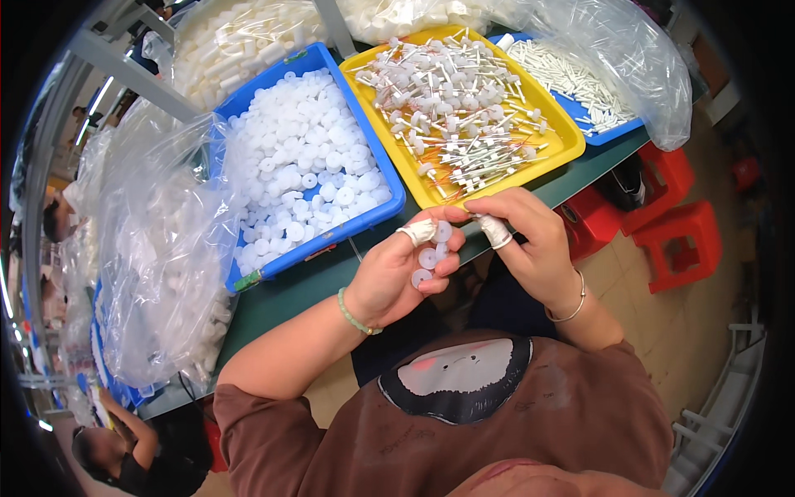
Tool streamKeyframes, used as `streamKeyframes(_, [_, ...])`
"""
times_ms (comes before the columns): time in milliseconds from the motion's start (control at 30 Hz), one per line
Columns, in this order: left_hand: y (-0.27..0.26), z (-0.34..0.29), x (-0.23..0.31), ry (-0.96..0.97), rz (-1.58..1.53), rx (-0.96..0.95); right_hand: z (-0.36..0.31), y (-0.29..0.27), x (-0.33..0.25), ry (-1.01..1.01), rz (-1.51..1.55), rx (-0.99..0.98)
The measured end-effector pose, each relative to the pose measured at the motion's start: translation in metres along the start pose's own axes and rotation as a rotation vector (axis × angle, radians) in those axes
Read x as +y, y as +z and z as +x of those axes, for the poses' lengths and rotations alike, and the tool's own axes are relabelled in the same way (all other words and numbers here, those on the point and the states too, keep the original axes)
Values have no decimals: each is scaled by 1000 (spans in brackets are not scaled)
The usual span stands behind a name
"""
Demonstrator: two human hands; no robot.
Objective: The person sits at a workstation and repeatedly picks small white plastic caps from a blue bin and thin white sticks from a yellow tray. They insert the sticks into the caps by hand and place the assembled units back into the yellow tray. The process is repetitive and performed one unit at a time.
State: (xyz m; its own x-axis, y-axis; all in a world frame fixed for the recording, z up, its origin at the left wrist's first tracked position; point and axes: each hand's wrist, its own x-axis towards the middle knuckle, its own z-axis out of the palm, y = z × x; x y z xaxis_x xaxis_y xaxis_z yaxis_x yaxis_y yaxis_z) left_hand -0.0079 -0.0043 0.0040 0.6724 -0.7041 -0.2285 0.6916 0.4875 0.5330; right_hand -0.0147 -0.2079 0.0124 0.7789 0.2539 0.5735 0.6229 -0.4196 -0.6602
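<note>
Above my lap, just off the table edge, my left hand [387, 275] is closed around several translucent white plastic discs [427, 258] with centre holes. My right hand [532, 238] pinches thumb against forefinger close to the left fingertips; whatever is between them is too small to make out. White wraps cover both thumbs. Ahead on the left, a blue tray [396, 195] is heaped with similar white discs [302, 149]. Beside it stands a yellow tray [573, 142] of assembled pieces [451, 95], with discs, white stems and thin orange wires.
A second blue tray [617, 132] with white tubes [571, 79] sits far right, a clear bag [654, 58] over part of it. Plastic bags [157, 257] crowd the left of the green table [269, 319]. Red stools [683, 244] stand at right. Another person [124, 451] is at lower left.
</note>
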Motion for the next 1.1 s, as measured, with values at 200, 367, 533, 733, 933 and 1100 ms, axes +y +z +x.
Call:
streamKeyframes(200, [2,0,1,126,114,126,-5,-3,-4,-125,-219,73])
streamKeyframes(367, [1,2,-2,121,95,167,-12,-3,-12,134,58,-43])
streamKeyframes(533, [-7,1,-2,106,121,133,-16,0,-10,250,201,-70])
streamKeyframes(733, [-2,1,-1,114,150,159,-11,-1,-13,182,44,-7])
streamKeyframes(933, [0,0,-3,167,198,182,-8,0,-14,-47,-240,43])
streamKeyframes(1100, [0,0,-4,186,213,184,-8,-1,-15,-86,-364,35])
